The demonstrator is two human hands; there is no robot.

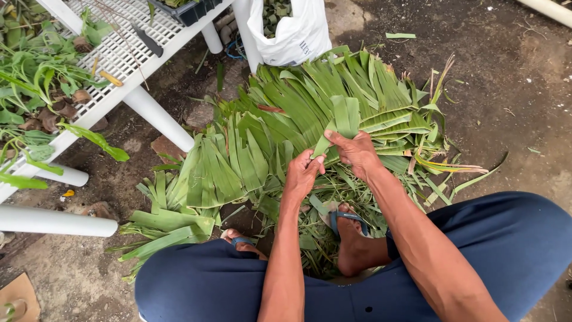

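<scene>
I see both hands meeting over a heap of cut green leaf strips (286, 131) spread across bare, dark, damp-looking ground (512, 89). My left hand (302, 174) pinches the near end of one folded leaf piece (339, 128), fingers closed around it; my right hand (357, 152) is closed on the same piece just beside the left, thumb on top. The piece stands up from the hands, above the middle of the heap.

The heap fans out from near left to far right, with flat bundles at the near left and yellowing strips (447, 164) at the right edge. My feet, in blue-strapped sandals (348, 217), rest among the scraps at the near side, knees in dark blue shorts (512, 250) on either side.

At the far left stands a white slatted bench (128, 45) on round white legs, carrying leafy plants (36, 77) and a dark-handled knife (148, 40). A white plastic bag (295, 33) holding leaf cuttings sits at the far edge of the heap. A piece of cardboard (18, 292) lies at the near left corner.
</scene>
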